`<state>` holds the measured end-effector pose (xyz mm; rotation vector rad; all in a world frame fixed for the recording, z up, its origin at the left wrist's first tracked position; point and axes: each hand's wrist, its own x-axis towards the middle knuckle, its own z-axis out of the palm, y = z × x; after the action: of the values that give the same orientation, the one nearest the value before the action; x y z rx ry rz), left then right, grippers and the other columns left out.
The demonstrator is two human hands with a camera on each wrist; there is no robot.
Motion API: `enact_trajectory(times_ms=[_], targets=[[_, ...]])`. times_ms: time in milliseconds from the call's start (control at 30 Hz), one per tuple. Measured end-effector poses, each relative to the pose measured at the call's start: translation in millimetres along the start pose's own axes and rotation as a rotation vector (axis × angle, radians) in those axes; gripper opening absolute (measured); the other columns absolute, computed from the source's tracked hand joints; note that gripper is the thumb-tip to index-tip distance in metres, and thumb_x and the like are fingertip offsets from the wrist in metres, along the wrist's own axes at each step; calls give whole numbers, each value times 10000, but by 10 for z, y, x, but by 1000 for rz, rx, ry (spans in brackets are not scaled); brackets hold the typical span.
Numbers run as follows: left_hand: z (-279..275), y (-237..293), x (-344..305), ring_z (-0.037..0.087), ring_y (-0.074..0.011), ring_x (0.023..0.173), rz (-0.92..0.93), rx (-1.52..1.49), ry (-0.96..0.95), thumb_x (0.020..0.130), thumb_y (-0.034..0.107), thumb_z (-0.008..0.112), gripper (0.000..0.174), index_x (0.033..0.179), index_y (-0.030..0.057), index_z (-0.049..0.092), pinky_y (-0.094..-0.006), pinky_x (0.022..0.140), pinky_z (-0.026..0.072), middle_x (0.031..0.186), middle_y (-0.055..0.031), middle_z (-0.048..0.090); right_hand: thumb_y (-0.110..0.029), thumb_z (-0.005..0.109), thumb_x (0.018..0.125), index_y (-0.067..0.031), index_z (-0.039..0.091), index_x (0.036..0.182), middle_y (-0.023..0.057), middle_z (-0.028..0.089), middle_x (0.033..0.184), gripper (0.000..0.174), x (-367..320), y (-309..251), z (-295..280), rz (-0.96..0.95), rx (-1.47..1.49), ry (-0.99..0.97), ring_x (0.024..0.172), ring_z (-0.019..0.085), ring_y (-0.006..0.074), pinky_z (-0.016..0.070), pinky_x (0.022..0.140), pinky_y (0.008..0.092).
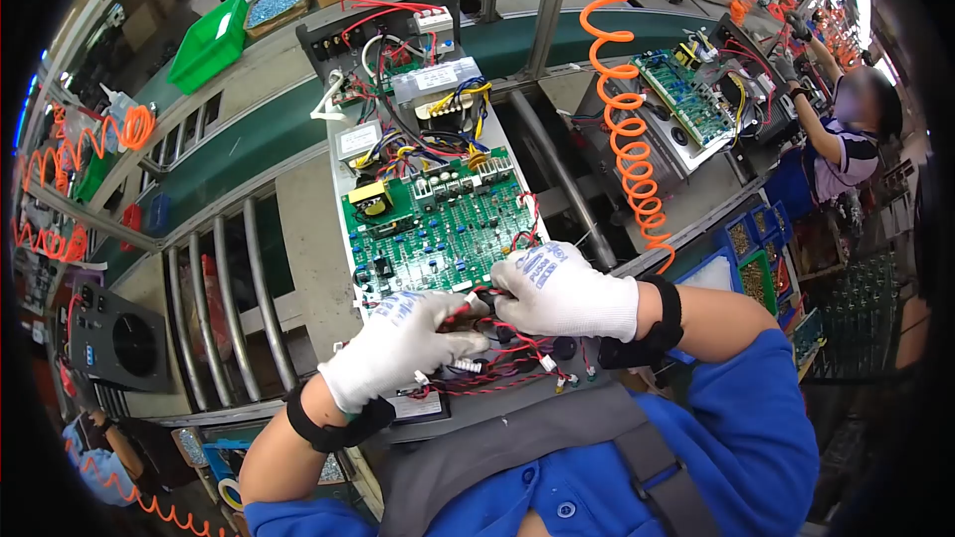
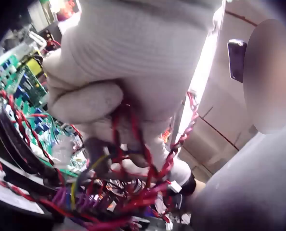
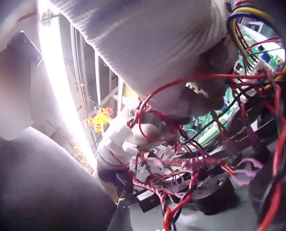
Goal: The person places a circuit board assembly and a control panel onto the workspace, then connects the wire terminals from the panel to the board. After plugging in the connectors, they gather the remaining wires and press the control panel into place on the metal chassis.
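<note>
Both hands wear white gloves and meet over a bundle of red-and-black twisted wires [image 1: 507, 363] at the near end of an opened electronic unit. My left hand [image 1: 393, 348] pinches red-and-black wires; in the left wrist view a loop of twisted wire [image 2: 139, 139] hangs from its curled fingers. Just to the right, my right hand [image 1: 567, 290] has its fingertips curled on wires at the near edge of a green circuit board [image 1: 438, 229]. Its fingertips are partly hidden in the right wrist view, behind a red wire [image 3: 181, 81]. Small white connectors [image 1: 548, 363] end several of the wires.
Beyond the board sit a transformer [image 1: 438, 80] and more cabling. Metal rollers [image 1: 234, 298] lie left, with a black unit [image 1: 119, 338] past them. An orange coiled hose [image 1: 622, 129] hangs right, near a second opened unit [image 1: 686, 89], parts bins [image 1: 753, 273] and another person [image 1: 846, 139].
</note>
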<state>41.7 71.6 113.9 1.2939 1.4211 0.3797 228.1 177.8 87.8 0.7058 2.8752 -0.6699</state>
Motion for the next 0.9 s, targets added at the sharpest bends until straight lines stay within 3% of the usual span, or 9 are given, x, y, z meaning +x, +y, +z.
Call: enact_trajectory(times_ms=[33, 100, 267, 300, 433, 500, 600, 733, 900], targets=[[92, -153, 71, 661, -264, 877, 178, 284, 112, 860, 314, 696, 349, 1139, 104, 683, -361, 759, 512, 942, -125, 664, -260, 574, 860, -21, 623, 838, 169, 644, 764, 245, -17, 11, 0, 92, 53, 16, 746, 662, 361, 516, 658, 436], [174, -97, 103, 618, -214, 780, 362, 518, 132, 824, 234, 733, 287, 1079, 105, 706, -331, 686, 489, 901, -107, 634, -265, 576, 870, -1, 626, 869, 172, 632, 751, 269, -5, 18, -55, 158, 123, -24, 713, 661, 341, 510, 645, 412], [114, -137, 186, 636, -264, 864, 647, 261, 84, 879, 185, 652, 152, 955, 55, 635, -370, 739, 506, 954, -100, 623, -213, 603, 925, -2, 616, 1038, 46, 627, 832, 240, -74, 233, -104, 290, 824, 2, 684, 612, 85, 473, 587, 254], [125, -96, 130, 635, -227, 764, 290, 92, -43, 913, 151, 602, 115, 962, 47, 597, -350, 695, 500, 843, -110, 628, -210, 593, 933, -4, 604, 1047, 29, 622, 844, 236, -125, 243, -126, 307, 965, -17, 689, 611, 71, 472, 587, 238], [137, -107, 231, 551, -89, 743, 13, -103, 135, 971, 45, 505, 91, 1046, 3, 533, -259, 671, 470, 852, -51, 619, -222, 598, 916, -17, 552, 1002, 6, 589, 765, 227, -238, 350, -35, 98, 1116, -222, 694, 614, 84, 495, 605, 269], [115, -195, 252, 509, -62, 721, 38, -273, 188, 994, 70, 481, 158, 1116, -3, 549, -231, 659, 448, 836, -20, 599, -238, 599, 918, -20, 559, 967, -5, 576, 721, 227, -207, 415, -114, 34, 982, -337, 646, 573, 73, 476, 582, 264], [69, -176, 143, 546, -50, 717, -14, -311, 125, 995, 104, 505, 195, 1120, -24, 584, -215, 637, 450, 835, -25, 637, -301, 557, 962, -14, 599, 954, 0, 559, 666, 290, -146, 362, -205, 178, 755, -133, 560, 506, 63, 431, 526, 259], [76, -251, 169, 544, -47, 656, -38, -456, 245, 992, 127, 534, 209, 1086, -37, 621, -203, 598, 457, 801, -12, 657, -267, 540, 978, -42, 609, 1089, -12, 576, 687, 261, -209, 304, -263, 337, 1282, 4, 577, 536, 53, 425, 506, 212], [88, -111, 185, 542, -31, 663, -6, -454, 244, 979, 133, 567, 212, 1104, -16, 653, -194, 601, 457, 825, -7, 661, -236, 603, 951, -30, 613, 1113, -12, 582, 733, 263, -175, 86, -324, 400, 1211, 39, 592, 524, 38, 394, 497, 213]])
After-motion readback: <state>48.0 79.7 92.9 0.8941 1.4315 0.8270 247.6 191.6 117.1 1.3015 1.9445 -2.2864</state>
